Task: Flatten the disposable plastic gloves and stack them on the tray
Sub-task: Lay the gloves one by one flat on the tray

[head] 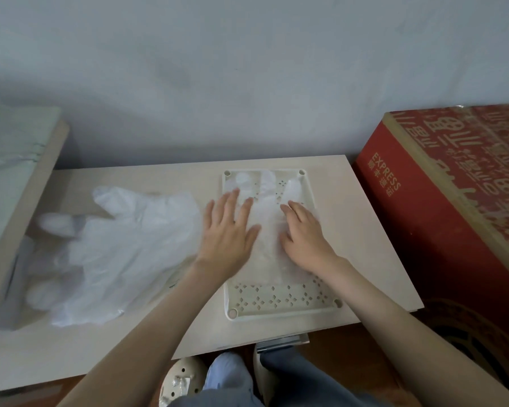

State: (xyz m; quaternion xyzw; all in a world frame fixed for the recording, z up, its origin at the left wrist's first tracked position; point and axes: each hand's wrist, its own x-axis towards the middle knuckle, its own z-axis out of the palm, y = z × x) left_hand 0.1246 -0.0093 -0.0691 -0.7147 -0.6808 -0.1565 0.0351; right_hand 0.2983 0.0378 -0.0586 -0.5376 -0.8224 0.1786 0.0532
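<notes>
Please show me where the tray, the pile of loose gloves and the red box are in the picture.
tray (279, 299), head view, on its bare perforated near end.
pile of loose gloves (124, 254), head view, on the middle of the heap.
red box (435, 230), head view, on its plain red side face.

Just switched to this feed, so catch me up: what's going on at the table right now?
A person is pressing both hands flat on a clear plastic glove that lies on the cream perforated tray. The left hand covers the glove's left side and the right hand its right side, fingers straight. A loose pile of gloves waits on the table, left of the tray. Whether more than one glove is already on the tray cannot be told.
</notes>
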